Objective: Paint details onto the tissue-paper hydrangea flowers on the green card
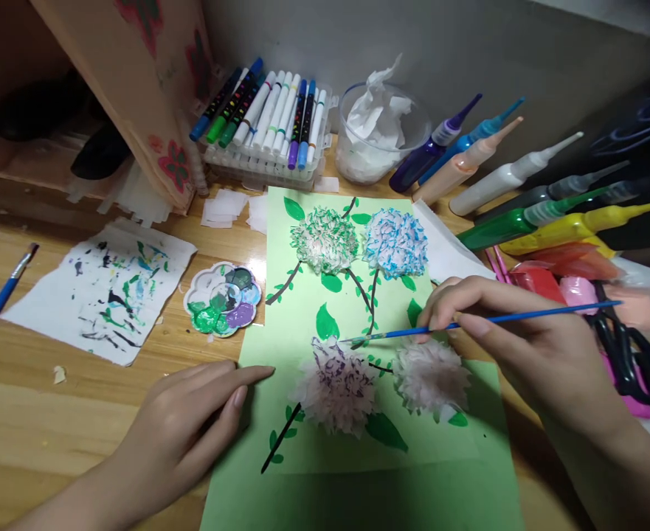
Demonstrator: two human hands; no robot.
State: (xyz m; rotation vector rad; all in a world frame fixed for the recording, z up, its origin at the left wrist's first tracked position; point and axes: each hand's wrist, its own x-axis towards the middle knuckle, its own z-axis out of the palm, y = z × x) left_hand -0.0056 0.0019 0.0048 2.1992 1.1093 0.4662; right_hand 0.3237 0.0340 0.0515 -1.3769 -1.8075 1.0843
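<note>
My right hand (502, 332) pinches a thin blue paintbrush (535, 316) whose tip touches the green paper (325, 442) near a painted stem, between the tissue flowers. My left hand (192, 420) lies flat with fingers stretched out, pressing the paper's left edge. On the paper sit a green-speckled tissue flower (325, 240), a blue one (395, 242), a purple one (336, 387) and a pale pink one (429, 375), with painted leaves and dark stems.
A flower-shaped palette (223, 299) with green and purple paint lies left of the paper, beside a paint-stained sheet (108, 291). Another blue brush (1, 299) lies far left. Markers (269, 110), a tub of tissue (377, 133), paint tubes (524, 192) and black scissors (628, 361) line the back and right.
</note>
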